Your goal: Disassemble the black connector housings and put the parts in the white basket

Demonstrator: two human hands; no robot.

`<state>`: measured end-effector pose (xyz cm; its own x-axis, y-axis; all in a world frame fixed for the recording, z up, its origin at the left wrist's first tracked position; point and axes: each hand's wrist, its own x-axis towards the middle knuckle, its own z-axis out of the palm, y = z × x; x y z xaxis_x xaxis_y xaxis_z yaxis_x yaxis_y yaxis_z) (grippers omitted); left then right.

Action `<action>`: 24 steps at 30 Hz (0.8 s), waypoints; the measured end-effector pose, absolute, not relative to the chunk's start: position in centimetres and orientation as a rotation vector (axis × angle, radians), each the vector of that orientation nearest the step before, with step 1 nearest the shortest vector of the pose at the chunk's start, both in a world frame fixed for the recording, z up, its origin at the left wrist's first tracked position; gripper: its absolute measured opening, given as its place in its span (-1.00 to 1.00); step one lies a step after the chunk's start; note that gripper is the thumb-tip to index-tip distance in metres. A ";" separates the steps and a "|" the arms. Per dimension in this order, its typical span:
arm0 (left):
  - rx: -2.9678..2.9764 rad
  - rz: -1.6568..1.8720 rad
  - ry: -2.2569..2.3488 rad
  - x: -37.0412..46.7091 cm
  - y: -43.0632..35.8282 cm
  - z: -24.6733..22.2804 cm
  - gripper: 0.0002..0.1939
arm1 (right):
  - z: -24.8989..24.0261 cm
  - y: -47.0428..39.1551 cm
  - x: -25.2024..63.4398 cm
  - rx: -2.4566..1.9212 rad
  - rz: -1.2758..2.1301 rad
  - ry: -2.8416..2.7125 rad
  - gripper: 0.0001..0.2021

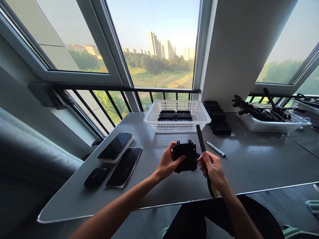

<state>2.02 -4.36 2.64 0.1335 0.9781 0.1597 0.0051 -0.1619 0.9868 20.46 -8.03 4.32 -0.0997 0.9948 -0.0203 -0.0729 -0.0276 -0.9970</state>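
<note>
My left hand (pixel 169 161) grips a black rectangular plastic part (pixel 185 162), thumb across its face and fingers behind its left edge. Small tabs stick out along the part's top. To the right of it, my right hand (pixel 211 167) is closed around a flat file (pixel 200 136), whose dark blade points up and away. Below the fist shows the file's black and yellow handle end. The file and the part look slightly apart. A small blue item (pixel 198 155) peeks out between the part and my right fingers; its kind is hidden.
Behind the hands a white basket (pixel 176 127) holds several black parts. More black parts (pixel 217 118) are stacked beside it. A white marker (pixel 215 149) lies right of the file. Phones (pixel 124 167) and a mouse (pixel 96 177) lie left; a cable-filled basket (pixel 271 124) stands right.
</note>
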 end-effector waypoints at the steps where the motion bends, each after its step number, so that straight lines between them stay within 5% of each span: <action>1: 1.407 1.230 1.061 2.0 -4.4 2.7 -0.58 | 4.2 -8.3 20.2 -1.124 1.372 -1.252 -0.50; 24: 1.472 1.301 1.261 2.2 -4.7 2.4 -0.54 | 2.7 -8.7 18.6 -1.249 1.238 -1.541 -0.51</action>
